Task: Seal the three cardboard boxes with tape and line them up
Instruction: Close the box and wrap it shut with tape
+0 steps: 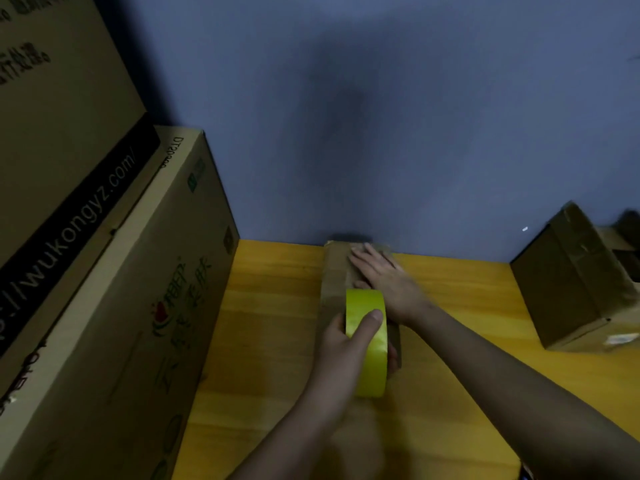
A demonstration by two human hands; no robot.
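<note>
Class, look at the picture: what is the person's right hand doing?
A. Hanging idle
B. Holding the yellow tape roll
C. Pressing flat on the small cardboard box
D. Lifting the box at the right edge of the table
C: the right hand lies flat, fingers straight, on the small cardboard box; the left hand grips the yellow tape roll.

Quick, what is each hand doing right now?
Left hand: grips the yellow tape roll.
Right hand: open, flat on the small cardboard box.

Lying across the lower half, from 6 to 3 o'clock: yellow wooden bench [277,289]. Rising behind it at 12 o'clock: dull blue wall [415,116] carrying a dark shadow. Leaning at 9 o'clock: large printed carton [131,306], with another carton [52,81] sitting on top, showing a black strip reading "wukongyz.com".
</note>
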